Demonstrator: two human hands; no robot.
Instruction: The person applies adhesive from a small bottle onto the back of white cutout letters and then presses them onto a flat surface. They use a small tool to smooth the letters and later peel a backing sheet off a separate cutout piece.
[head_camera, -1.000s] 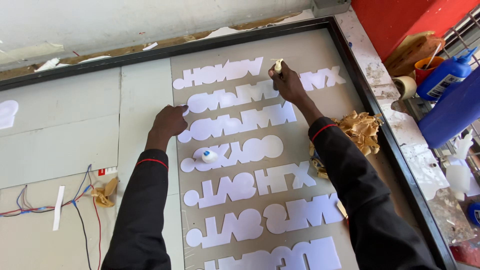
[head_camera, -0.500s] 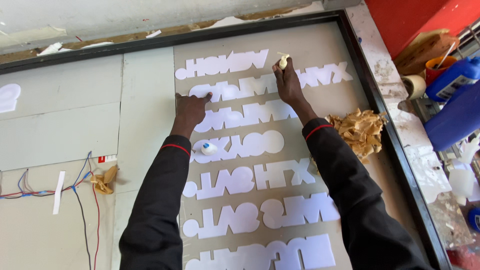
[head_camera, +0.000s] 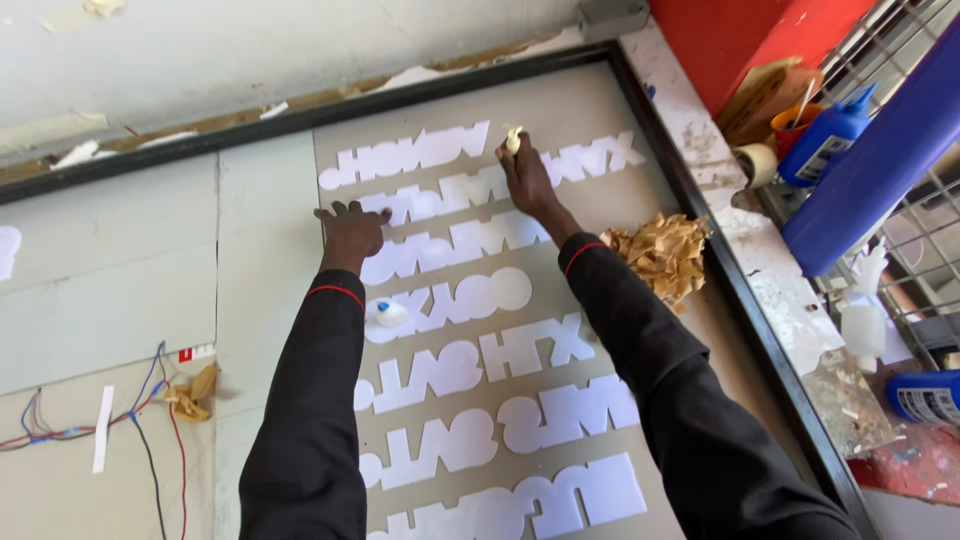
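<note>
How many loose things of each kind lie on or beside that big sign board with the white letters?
Blue bottles: 2, one upright, one lying
Tape roll: 1
Crumpled brown paper heaps: 2, big and small
Small white cap with blue tip: 1
Bundle of coloured wires: 1
Total: 7

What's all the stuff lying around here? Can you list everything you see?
panel: one, grey, black-framed, under the hands
cut-out letters: many, white, rows on the panel
small bottle: one, white with blue cap, on the letters
crumpled paper: one heap, tan, right panel edge
wires: several, red and blue, lower left
tape roll: one, cream, right ledge
blue bottles: two, right side
left hand: flat on letters
right hand: holds a small pale piece
</note>
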